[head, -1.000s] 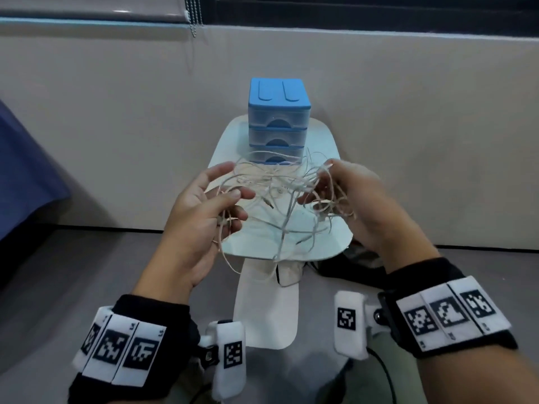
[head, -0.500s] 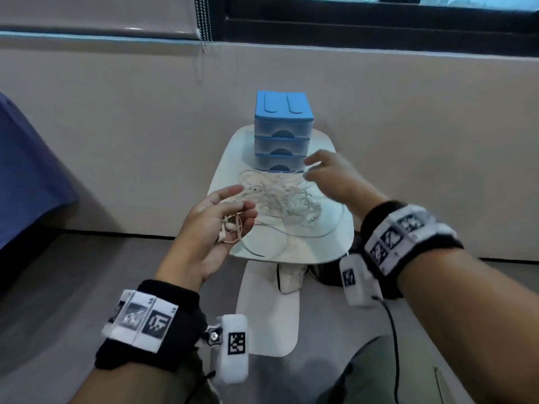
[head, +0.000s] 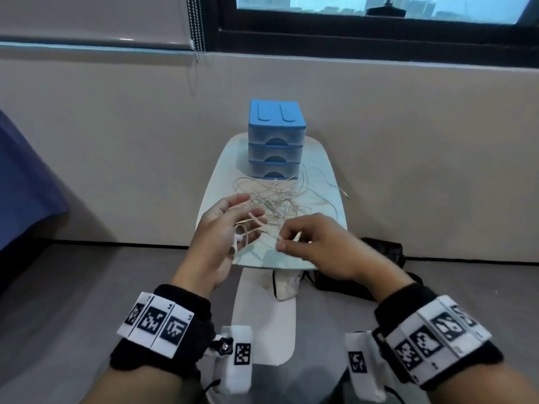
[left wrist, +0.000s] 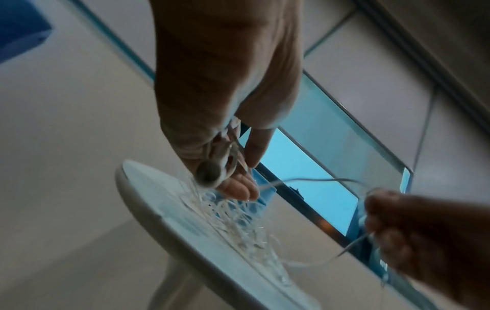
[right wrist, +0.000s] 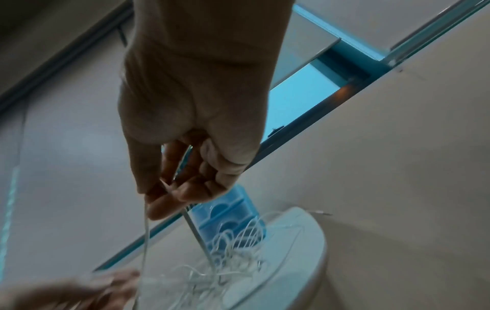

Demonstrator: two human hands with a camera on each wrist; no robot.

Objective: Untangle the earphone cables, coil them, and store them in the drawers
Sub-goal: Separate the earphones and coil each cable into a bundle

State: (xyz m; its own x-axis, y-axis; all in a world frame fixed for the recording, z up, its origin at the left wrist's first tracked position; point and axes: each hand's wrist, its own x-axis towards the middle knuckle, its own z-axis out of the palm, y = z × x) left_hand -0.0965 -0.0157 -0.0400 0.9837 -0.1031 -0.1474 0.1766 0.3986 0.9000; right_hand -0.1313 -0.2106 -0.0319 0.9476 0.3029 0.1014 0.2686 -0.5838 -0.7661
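Your small white table [head: 326,170] carries the blue drawers [head: 275,141] at its far end, all three closed, with the tangled earphone cables [head: 277,199] heaped just in front. Your left hand [head: 221,237], fingers loosely spread, holds an earbud [left wrist: 209,175] and looped strands; your right hand [head: 318,243] pinches one strand. Individual cables blur together in the heap.

Left hand [head: 221,228] palm inward, fingers loosely extended; right hand [head: 318,243] palm down, fingers [right wrist: 169,193] curled, pinching.
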